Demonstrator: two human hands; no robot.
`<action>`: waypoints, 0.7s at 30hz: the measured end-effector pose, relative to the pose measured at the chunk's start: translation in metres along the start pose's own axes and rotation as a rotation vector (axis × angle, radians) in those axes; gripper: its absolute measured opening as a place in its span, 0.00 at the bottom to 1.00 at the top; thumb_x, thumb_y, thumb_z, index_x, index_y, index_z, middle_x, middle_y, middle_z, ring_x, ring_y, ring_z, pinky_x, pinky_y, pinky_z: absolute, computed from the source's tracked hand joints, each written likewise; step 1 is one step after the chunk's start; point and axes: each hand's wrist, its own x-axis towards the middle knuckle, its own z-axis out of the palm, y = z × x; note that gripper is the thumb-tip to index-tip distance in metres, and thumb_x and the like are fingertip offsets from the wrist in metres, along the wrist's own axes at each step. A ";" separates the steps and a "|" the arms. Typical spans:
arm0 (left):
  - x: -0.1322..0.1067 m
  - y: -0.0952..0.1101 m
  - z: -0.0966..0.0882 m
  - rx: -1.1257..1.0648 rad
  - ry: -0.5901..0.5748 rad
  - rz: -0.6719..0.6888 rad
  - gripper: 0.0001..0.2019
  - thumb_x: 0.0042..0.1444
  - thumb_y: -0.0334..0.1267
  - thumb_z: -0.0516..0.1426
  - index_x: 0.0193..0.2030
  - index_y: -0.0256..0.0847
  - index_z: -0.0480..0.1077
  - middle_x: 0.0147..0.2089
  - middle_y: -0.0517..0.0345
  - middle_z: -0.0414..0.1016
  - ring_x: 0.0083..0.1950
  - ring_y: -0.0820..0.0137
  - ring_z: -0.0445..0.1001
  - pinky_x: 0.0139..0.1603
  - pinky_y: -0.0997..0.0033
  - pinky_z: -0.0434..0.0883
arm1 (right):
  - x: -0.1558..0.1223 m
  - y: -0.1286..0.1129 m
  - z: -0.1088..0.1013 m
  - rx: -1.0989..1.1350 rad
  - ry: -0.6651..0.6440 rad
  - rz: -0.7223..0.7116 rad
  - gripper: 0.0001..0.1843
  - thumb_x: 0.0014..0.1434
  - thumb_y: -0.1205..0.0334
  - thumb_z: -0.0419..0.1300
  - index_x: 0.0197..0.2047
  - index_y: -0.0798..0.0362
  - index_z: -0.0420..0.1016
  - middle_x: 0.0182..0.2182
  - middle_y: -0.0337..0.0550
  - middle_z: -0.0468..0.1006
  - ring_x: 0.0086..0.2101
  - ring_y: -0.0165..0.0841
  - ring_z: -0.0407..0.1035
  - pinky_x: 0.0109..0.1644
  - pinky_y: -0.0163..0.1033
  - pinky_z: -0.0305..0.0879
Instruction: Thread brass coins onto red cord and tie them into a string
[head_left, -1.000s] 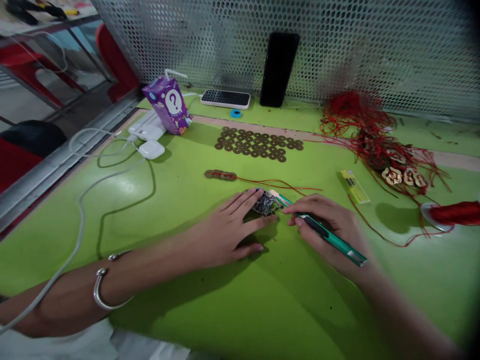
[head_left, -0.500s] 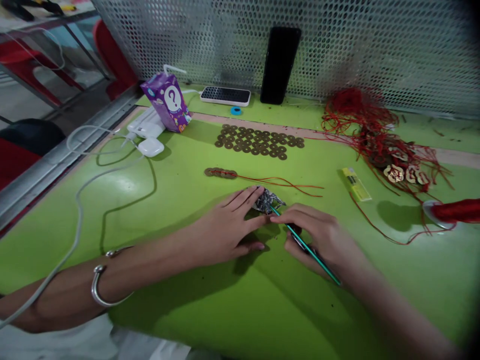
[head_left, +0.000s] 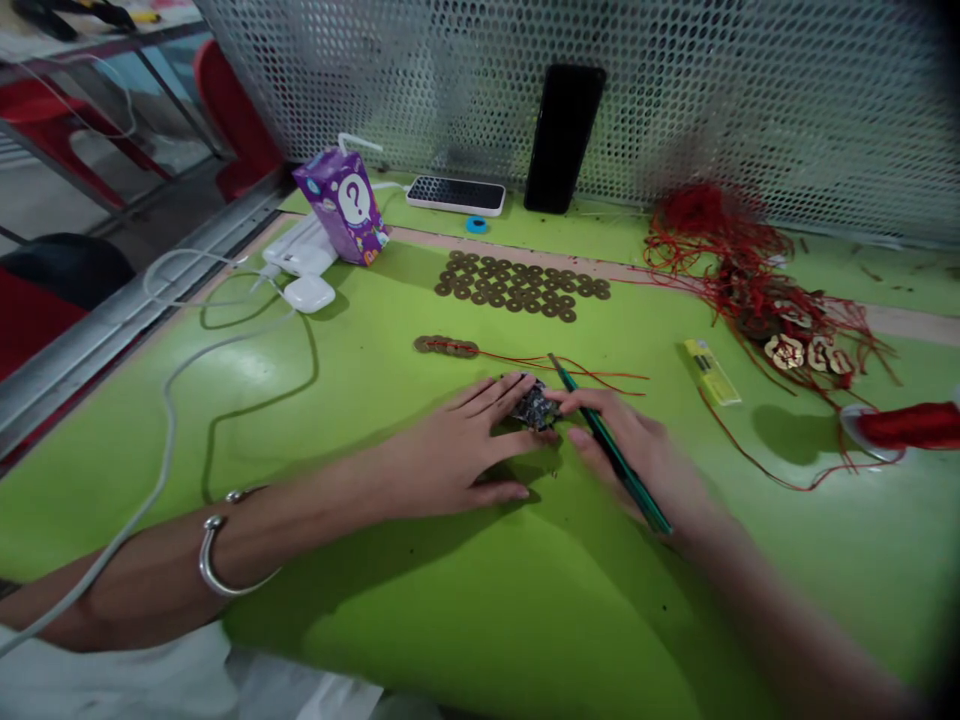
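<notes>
A small crumpled dark-and-silver patterned piece (head_left: 534, 406) lies on the green table near the middle. My left hand (head_left: 457, 455) rests open over its left side, fingers spread, fingertips on it. My right hand (head_left: 630, 445) is closed around a slim green-and-dark stick-like tool (head_left: 611, 445); I cannot tell its exact kind. The tool's tip points up and away, above the table past the patterned piece. The right fingertips are at the right edge of that piece. Just beyond my hands lies a short row of overlapping round coins (head_left: 446, 346) with red cord (head_left: 517, 356) trailing right.
More coins (head_left: 510, 285) lie in rows farther back. A red cord tangle (head_left: 720, 230), a yellow packet (head_left: 711, 372) and a red spool (head_left: 900, 428) are right. A purple drink carton (head_left: 349, 210), white cable (head_left: 161, 430) and two phones (head_left: 564, 140) stand or lie left and behind.
My right hand has turned the tool so its tip has lifted off the patterned piece and points farther away. My left hand stays on the piece.
</notes>
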 end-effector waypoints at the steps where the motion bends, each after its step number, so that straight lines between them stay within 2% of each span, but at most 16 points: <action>1: 0.000 0.001 0.000 0.000 0.011 0.009 0.25 0.64 0.49 0.56 0.64 0.44 0.63 0.75 0.44 0.45 0.75 0.51 0.42 0.72 0.46 0.51 | 0.000 0.003 0.002 -0.016 -0.026 -0.020 0.10 0.67 0.59 0.51 0.47 0.51 0.69 0.42 0.48 0.81 0.41 0.41 0.78 0.42 0.46 0.75; 4: 0.001 0.006 -0.001 0.016 0.067 0.017 0.22 0.64 0.48 0.56 0.61 0.40 0.65 0.72 0.41 0.54 0.75 0.52 0.47 0.72 0.49 0.53 | 0.001 0.009 0.006 -0.071 -0.032 -0.098 0.09 0.67 0.60 0.51 0.46 0.52 0.69 0.41 0.50 0.81 0.41 0.42 0.77 0.45 0.48 0.75; 7: 0.002 0.011 0.000 0.026 0.113 0.023 0.20 0.67 0.45 0.53 0.61 0.37 0.65 0.63 0.42 0.67 0.69 0.56 0.61 0.70 0.52 0.60 | 0.001 0.011 0.005 -0.111 -0.016 -0.141 0.09 0.66 0.63 0.52 0.47 0.53 0.70 0.40 0.50 0.81 0.40 0.41 0.77 0.46 0.49 0.74; 11: 0.004 0.011 0.005 0.073 0.159 -0.052 0.16 0.69 0.37 0.49 0.60 0.37 0.65 0.55 0.46 0.73 0.58 0.60 0.73 0.59 0.57 0.72 | 0.000 0.009 0.002 -0.142 0.016 -0.161 0.07 0.64 0.65 0.53 0.44 0.53 0.71 0.37 0.48 0.81 0.37 0.40 0.77 0.44 0.46 0.73; 16: 0.011 0.011 0.006 0.046 0.216 -0.137 0.13 0.67 0.28 0.49 0.54 0.39 0.69 0.49 0.52 0.77 0.49 0.65 0.76 0.50 0.63 0.75 | -0.001 0.004 0.002 -0.125 0.016 -0.114 0.05 0.65 0.66 0.54 0.40 0.51 0.70 0.33 0.45 0.80 0.34 0.38 0.75 0.41 0.44 0.71; 21: 0.021 0.013 0.001 0.029 0.191 -0.204 0.07 0.66 0.31 0.53 0.48 0.37 0.70 0.45 0.52 0.76 0.47 0.64 0.75 0.49 0.62 0.74 | -0.002 0.003 0.006 -0.081 -0.074 0.001 0.06 0.65 0.66 0.54 0.45 0.51 0.69 0.37 0.47 0.79 0.37 0.41 0.74 0.42 0.46 0.70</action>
